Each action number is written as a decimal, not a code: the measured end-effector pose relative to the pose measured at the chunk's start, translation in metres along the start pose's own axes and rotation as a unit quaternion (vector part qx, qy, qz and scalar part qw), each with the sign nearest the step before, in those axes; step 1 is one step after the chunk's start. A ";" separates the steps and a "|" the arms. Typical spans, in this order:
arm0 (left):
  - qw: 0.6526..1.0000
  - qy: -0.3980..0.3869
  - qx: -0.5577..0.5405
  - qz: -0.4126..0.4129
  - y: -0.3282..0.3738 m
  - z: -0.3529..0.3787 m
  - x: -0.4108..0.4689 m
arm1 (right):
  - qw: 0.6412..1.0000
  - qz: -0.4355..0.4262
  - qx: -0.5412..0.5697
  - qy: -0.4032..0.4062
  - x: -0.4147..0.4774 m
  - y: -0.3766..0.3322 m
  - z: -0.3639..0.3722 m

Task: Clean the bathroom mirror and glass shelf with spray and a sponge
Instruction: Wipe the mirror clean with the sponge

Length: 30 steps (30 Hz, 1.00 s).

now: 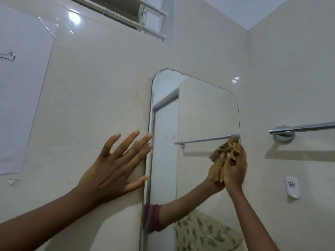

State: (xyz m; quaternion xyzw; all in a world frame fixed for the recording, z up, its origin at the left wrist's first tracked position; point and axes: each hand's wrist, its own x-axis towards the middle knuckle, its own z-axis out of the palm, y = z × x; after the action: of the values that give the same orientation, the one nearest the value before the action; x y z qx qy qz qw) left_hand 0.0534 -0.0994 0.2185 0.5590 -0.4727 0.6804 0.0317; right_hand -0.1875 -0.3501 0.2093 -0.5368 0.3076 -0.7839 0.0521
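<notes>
A tall mirror (203,109) with rounded corners hangs on the cream tiled wall. My right hand (235,169) grips a crumpled brown cloth (233,144) and presses it against the mirror's right edge, about halfway up. The glass reflects that hand and arm. My left hand (116,165) lies flat on the wall with straight, spread fingers, its fingertips touching the mirror's left edge. No spray bottle, sponge or glass shelf is in view.
A chrome towel rail (304,127) juts from the wall right of the mirror. Below it hangs a small white holder (292,187). A white paper sheet (21,91) is taped to the wall at the left. A barred window (134,17) sits above.
</notes>
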 end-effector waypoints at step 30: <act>0.997 0.059 -0.055 0.012 0.001 0.004 0.001 | 0.987 0.157 -0.013 0.019 -0.133 0.055 -0.025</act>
State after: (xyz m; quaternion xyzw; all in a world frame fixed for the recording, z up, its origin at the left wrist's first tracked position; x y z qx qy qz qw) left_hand 0.0560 -0.1031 0.2185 0.5100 -0.5134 0.6853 0.0820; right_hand -0.1679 -0.3291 0.0662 -0.4675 0.3989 -0.7722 0.1614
